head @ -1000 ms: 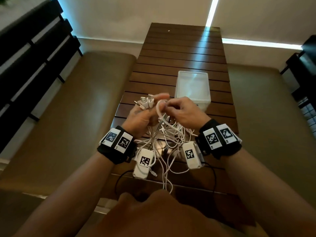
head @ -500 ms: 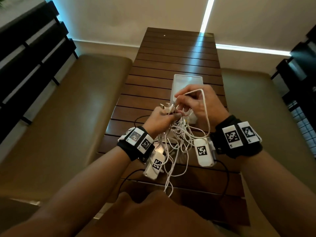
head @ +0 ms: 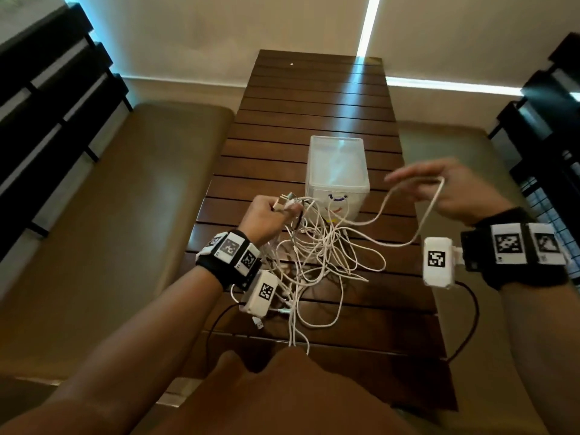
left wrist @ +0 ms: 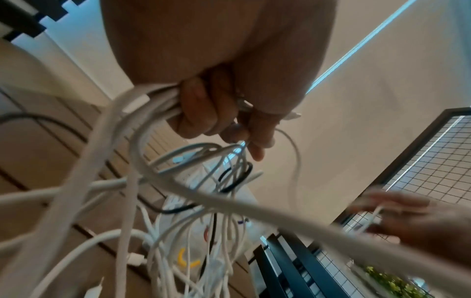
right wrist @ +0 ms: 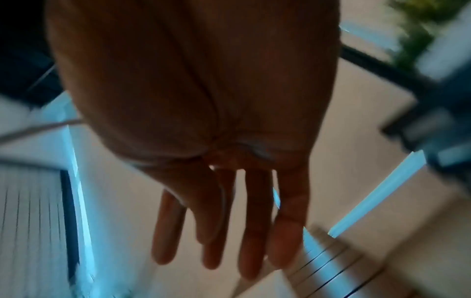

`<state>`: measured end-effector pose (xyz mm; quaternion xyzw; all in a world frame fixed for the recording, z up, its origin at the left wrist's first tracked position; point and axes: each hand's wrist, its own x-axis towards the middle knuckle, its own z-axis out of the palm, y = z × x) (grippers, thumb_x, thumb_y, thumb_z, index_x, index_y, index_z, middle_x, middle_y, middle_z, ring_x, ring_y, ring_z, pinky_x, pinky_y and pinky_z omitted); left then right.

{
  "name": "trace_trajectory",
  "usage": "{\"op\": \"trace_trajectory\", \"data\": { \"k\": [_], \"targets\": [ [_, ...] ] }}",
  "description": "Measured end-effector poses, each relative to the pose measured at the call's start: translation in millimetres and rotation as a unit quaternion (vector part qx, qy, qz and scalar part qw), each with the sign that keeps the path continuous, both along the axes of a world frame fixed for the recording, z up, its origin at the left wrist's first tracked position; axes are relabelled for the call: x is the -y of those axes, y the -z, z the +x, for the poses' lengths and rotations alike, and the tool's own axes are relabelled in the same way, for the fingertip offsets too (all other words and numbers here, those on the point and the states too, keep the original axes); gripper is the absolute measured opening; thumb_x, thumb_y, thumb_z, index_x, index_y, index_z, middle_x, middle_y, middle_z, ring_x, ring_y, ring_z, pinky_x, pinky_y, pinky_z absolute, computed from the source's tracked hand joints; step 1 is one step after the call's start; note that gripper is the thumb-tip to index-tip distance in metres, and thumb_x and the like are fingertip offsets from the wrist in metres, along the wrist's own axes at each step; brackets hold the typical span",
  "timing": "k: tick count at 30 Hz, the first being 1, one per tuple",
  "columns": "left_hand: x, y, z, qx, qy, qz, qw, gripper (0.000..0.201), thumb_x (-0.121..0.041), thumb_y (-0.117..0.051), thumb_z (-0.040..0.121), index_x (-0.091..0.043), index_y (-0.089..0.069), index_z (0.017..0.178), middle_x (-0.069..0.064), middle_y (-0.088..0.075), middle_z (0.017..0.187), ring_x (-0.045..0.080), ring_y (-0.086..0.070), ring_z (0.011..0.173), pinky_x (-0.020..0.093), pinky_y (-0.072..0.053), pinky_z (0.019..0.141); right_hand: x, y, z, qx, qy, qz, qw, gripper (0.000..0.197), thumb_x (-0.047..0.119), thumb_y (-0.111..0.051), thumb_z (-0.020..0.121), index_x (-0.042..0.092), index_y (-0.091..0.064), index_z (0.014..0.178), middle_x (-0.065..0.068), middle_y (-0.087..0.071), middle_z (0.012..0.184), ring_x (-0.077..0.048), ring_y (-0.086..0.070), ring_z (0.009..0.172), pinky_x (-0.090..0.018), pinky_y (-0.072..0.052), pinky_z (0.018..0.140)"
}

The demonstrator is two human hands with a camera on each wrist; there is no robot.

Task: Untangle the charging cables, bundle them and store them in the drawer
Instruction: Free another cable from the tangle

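Note:
A tangle of white charging cables (head: 320, 262) lies on the dark slatted table (head: 314, 98), partly lifted. My left hand (head: 273, 215) grips a bunch of plug ends and cable strands at the top of the tangle; the left wrist view shows its fingers (left wrist: 203, 108) curled round several cables. My right hand (head: 445, 193) is out to the right at the table's edge, blurred, fingers straight. One white cable (head: 386, 211) is hooked over it and stretches back to the tangle. A small translucent drawer box (head: 337, 171) stands just beyond the tangle.
Tan cushioned benches (head: 141, 215) run along both sides of the table. Black slatted frames (head: 47, 105) stand at the far left and right. Thin black leads (head: 470, 324) hang from the wrist cameras over the table's near end.
My right hand swung from above the tangle out to the right, drawing one cable loop away from the bunch. My left hand kept its grip on the plug ends and sank slightly.

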<state>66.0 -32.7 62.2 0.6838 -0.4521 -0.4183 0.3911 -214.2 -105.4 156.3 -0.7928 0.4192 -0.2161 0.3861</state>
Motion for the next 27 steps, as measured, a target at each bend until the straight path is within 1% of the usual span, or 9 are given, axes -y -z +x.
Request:
{"op": "trace_trajectory", "data": {
  "k": [2,6,8,11,13,16,20,23,27],
  "targets": [
    [-0.1,-7.3,6.2,0.001,0.004,-0.01,1.0,0.023,-0.031,-0.066,0.089,-0.01,-0.074,0.084,0.004,-0.068,0.075,0.004,-0.055,0.06,0.02,-0.045,0.057,6.4,14.4,-13.4,-0.078,0.073,-0.029,0.994,0.059,-0.015,-0.045,0.089,0.033,-0.06,0.12,-0.006,-0.063,0.122,-0.017,-0.066,0.094,-0.033,-0.056,0.081],
    [-6.6,-16.8,12.1,0.005,0.053,-0.036,0.998,0.019,-0.031,-0.064,0.091,-0.023,-0.076,0.079,0.002,-0.074,0.089,0.019,-0.066,0.083,0.034,-0.052,0.079,5.6,10.8,-1.3,0.202,0.272,-0.072,0.938,0.044,0.002,-0.048,0.097,0.026,-0.052,0.133,-0.004,-0.063,0.117,-0.007,-0.063,0.08,-0.017,-0.054,0.068],
    [-7.4,-21.4,6.6,0.007,0.09,-0.04,0.995,0.019,-0.027,-0.062,0.092,-0.016,-0.076,0.085,0.005,-0.074,0.093,0.02,-0.067,0.086,0.038,-0.054,0.083,-3.1,11.0,24.1,0.171,0.199,-0.084,0.961,0.038,0.012,-0.054,0.097,0.023,-0.053,0.133,-0.004,-0.064,0.115,-0.006,-0.062,0.091,-0.021,-0.052,0.08],
    [-7.2,-26.5,-2.4,-0.007,0.133,-0.053,0.99,0.019,-0.026,-0.062,0.092,-0.012,-0.074,0.088,0.017,-0.072,0.095,0.039,-0.064,0.089,0.052,-0.051,0.083,-24.0,26.8,75.8,-0.028,-0.01,-0.056,0.998,0.043,0.025,-0.058,0.095,0.027,-0.05,0.137,0.012,-0.055,0.126,-0.002,-0.051,0.115,-0.024,-0.041,0.097],
    [-7.8,-25.7,-1.8,-0.028,0.149,-0.057,0.987,0.02,-0.029,-0.063,0.091,-0.013,-0.073,0.088,0.019,-0.07,0.094,0.044,-0.062,0.092,0.056,-0.051,0.082,-34.5,40.9,99.3,-0.08,-0.088,-0.02,0.993,0.027,0.029,-0.056,0.096,0.027,-0.061,0.122,0.017,-0.061,0.11,0.009,-0.054,0.095,-0.02,-0.044,0.084],
    [-10.7,-21.4,2.1,-0.022,0.159,-0.046,0.986,0.019,-0.025,-0.06,0.093,-0.012,-0.073,0.088,0.003,-0.072,0.085,0.015,-0.067,0.081,0.027,-0.053,0.074,-32.9,43.9,104.5,-0.049,-0.056,-0.06,0.995,0.013,0.023,-0.057,0.096,0.023,-0.067,0.089,0.015,-0.057,0.07,0.009,-0.053,0.062,-0.012,-0.036,0.06],
    [-13.2,-5.1,4.0,0.051,0.196,0.012,0.979,0.018,-0.031,-0.06,0.093,-0.027,-0.071,0.079,0.004,-0.072,0.085,0.022,-0.063,0.076,0.035,-0.05,0.072,-24.7,30.6,92.6,0.055,0.06,-0.136,0.987,0.016,0.017,-0.057,0.094,0.018,-0.069,0.084,0.007,-0.061,0.068,-0.003,-0.054,0.06,-0.02,-0.042,0.057],
    [-14.3,4.1,4.9,0.099,0.192,0.042,0.975,0.027,-0.037,-0.058,0.093,-0.023,-0.072,0.074,0.01,-0.07,0.078,0.02,-0.054,0.065,0.034,-0.044,0.063,-18.9,1.7,66.1,0.135,0.186,-0.158,0.96,0.015,0.014,-0.055,0.093,0.018,-0.068,0.085,0.011,-0.057,0.066,0.005,-0.05,0.056,-0.011,-0.037,0.056],
    [-9.4,-12.7,-8.0,-0.021,0.176,0.008,0.984,0.026,-0.032,-0.054,0.096,-0.021,-0.074,0.083,0.018,-0.065,0.08,0.024,-0.045,0.061,0.03,-0.036,0.051,-25.8,0.6,9.6,-0.031,0.183,-0.033,0.982,0.023,0.019,-0.059,0.095,0.009,-0.068,0.076,-0.001,-0.059,0.063,0.0,-0.047,0.049,-0.007,-0.033,0.047]
  ]
}}
